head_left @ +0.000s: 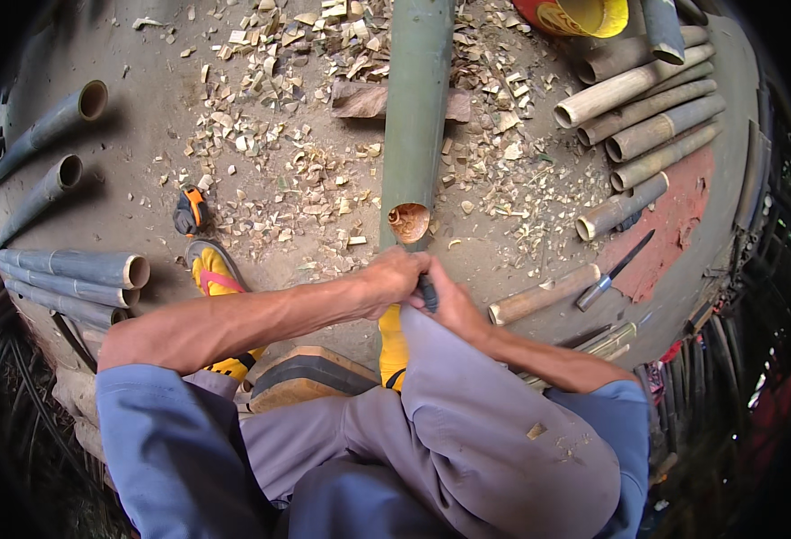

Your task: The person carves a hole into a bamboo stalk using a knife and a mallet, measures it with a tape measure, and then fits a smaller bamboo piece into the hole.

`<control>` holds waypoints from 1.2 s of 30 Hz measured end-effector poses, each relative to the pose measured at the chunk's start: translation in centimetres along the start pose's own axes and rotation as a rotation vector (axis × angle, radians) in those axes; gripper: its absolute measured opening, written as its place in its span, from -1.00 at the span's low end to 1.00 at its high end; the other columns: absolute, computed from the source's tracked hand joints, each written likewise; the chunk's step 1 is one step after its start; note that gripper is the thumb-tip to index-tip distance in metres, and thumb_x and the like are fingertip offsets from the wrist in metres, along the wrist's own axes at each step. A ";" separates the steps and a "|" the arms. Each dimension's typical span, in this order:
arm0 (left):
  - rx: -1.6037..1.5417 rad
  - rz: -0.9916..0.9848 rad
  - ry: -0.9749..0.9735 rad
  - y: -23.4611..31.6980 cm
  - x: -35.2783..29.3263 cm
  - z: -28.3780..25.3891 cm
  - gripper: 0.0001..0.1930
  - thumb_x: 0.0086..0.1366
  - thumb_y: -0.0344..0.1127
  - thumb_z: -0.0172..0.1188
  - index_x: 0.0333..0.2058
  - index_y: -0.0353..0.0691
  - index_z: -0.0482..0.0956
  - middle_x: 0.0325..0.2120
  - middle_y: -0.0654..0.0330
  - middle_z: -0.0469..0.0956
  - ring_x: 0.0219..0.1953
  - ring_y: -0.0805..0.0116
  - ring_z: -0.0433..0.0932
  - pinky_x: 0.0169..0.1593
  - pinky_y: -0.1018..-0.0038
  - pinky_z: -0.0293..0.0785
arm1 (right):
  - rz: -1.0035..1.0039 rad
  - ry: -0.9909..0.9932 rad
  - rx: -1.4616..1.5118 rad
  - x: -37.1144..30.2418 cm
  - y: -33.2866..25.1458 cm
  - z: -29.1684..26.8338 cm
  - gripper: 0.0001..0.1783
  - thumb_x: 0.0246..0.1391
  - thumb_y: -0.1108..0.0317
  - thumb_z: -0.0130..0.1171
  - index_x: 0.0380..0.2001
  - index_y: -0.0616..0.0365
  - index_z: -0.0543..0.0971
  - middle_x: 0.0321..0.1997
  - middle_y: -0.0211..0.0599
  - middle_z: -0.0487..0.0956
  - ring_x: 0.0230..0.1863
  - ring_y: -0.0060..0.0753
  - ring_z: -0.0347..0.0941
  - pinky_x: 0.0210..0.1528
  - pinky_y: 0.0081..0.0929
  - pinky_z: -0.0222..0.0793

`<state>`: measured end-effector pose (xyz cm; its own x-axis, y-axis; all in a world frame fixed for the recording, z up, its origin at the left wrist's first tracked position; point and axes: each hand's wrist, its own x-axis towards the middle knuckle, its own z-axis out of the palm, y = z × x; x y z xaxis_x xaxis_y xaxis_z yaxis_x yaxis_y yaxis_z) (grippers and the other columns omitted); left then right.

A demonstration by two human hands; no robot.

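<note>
A thick green bamboo pole (pixel 413 117) runs from the top of the view toward me, with a scooped pale-brown cut at its near end. Just below that end, my left hand (pixel 395 274) and my right hand (pixel 450 305) are closed together on a tool with a dark handle (pixel 428 293). Its working end is hidden, so its exact kind does not show. My right wrist is close above my raised knee in grey trousers.
Wood chips (pixel 279 144) litter the ground around a wooden block (pixel 360 101) beneath the pole. Bamboo pieces (pixel 72 262) lie left, others (pixel 629 85) right. A knife (pixel 618 269) lies on the right, an orange-black tape measure (pixel 192 211) by my left foot, a yellow-red container (pixel 584 16) at top right.
</note>
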<state>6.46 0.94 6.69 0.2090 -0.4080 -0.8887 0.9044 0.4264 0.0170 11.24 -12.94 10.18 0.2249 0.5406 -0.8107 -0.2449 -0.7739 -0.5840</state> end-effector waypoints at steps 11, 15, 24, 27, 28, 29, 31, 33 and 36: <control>0.154 0.965 0.202 -3.4 -5.0 2.7 -0.36 -0.01 -0.24 0.28 0.04 -0.36 0.31 -0.34 0.09 0.55 -0.34 0.26 0.56 -0.26 0.34 0.49 | -0.406 0.256 0.081 -1.9 -6.7 -3.6 -0.42 0.00 0.24 0.27 0.03 0.30 0.34 -0.16 -0.08 0.46 -0.12 -0.17 0.44 -0.04 -0.31 0.33; 0.783 0.582 0.572 3.7 -10.5 -3.0 -0.49 -0.15 -0.29 0.28 -0.17 -0.35 0.39 -0.53 0.03 0.54 -0.47 0.13 0.59 -0.34 0.22 0.49 | -0.797 0.652 -0.561 -2.2 -11.8 -4.2 -0.29 -0.11 0.20 0.32 0.09 0.30 0.33 -0.06 -0.03 0.43 0.00 -0.13 0.38 0.07 -0.19 0.27; 2.010 0.632 0.340 8.8 -13.0 -9.1 -0.72 -0.15 -0.33 0.23 -0.40 -0.29 0.46 -0.47 0.04 0.55 -0.35 0.09 0.58 -0.29 0.28 0.54 | -0.788 0.313 -0.236 5.8 -7.4 4.0 -0.40 -0.16 0.51 0.25 0.02 0.33 0.33 -0.18 0.05 0.41 -0.14 0.09 0.42 -0.11 -0.14 0.37; 2.149 0.644 0.244 14.5 -9.6 -10.2 -0.86 -0.20 -0.39 0.21 -0.56 -0.22 0.53 -0.62 0.10 0.55 -0.49 0.17 0.58 -0.38 0.32 0.52 | -0.581 0.305 -0.016 7.7 -9.1 3.1 -0.50 -0.05 0.50 0.19 -0.01 0.34 0.31 -0.27 0.14 0.45 -0.24 0.16 0.46 -0.22 -0.11 0.39; 2.107 0.564 0.183 15.7 -8.5 -10.6 -0.87 -0.23 -0.38 0.22 -0.58 -0.20 0.54 -0.65 0.12 0.55 -0.53 0.19 0.57 -0.41 0.33 0.52 | -0.551 0.274 0.018 8.2 -9.2 2.6 -0.53 -0.02 0.50 0.17 -0.02 0.34 0.30 -0.33 0.15 0.47 -0.30 0.18 0.49 -0.29 -0.10 0.40; 2.074 0.493 0.118 16.7 -7.6 -10.7 -0.88 -0.25 -0.37 0.24 -0.61 -0.19 0.56 -0.69 0.15 0.54 -0.57 0.21 0.57 -0.43 0.34 0.52 | -0.515 0.261 0.056 8.8 -9.4 2.0 -0.56 0.01 0.49 0.15 -0.03 0.34 0.30 -0.40 0.17 0.49 -0.36 0.20 0.51 -0.37 -0.10 0.42; 1.770 0.326 0.093 14.9 -5.9 -13.6 -0.74 -0.36 -0.34 0.27 -0.54 -0.19 0.59 -0.69 0.12 0.54 -0.58 0.11 0.55 -0.40 0.28 0.47 | -0.468 0.114 -0.018 9.5 -9.0 1.6 -0.60 0.01 0.48 0.13 -0.07 0.34 0.32 -0.51 0.11 0.50 -0.44 0.18 0.53 -0.48 -0.12 0.43; 1.553 0.254 0.102 11.4 -6.1 -14.5 -0.77 -0.30 -0.32 0.30 -0.53 -0.18 0.62 -0.67 0.16 0.56 -0.61 0.23 0.54 -0.40 0.32 0.53 | -0.486 -0.034 -0.197 9.9 -8.2 1.6 -0.64 0.00 0.46 0.12 -0.12 0.33 0.33 -0.57 0.07 0.53 -0.50 0.15 0.55 -0.54 -0.13 0.45; 1.222 0.229 0.225 3.2 -7.2 -13.9 -0.71 -0.25 -0.28 0.32 -0.47 -0.28 0.60 -0.59 0.00 0.58 -0.52 0.09 0.57 -0.28 0.28 0.52 | -0.595 -0.204 -0.608 9.3 -6.7 2.0 -0.72 -0.03 0.42 0.11 -0.21 0.27 0.40 -0.58 -0.01 0.55 -0.51 0.01 0.57 -0.51 -0.13 0.50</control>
<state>2.67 16.43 6.75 0.4471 -0.2267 -0.8653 0.6337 -0.6025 0.4852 13.10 -2.03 6.50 -0.0319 0.9144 -0.4035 0.4184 -0.3545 -0.8362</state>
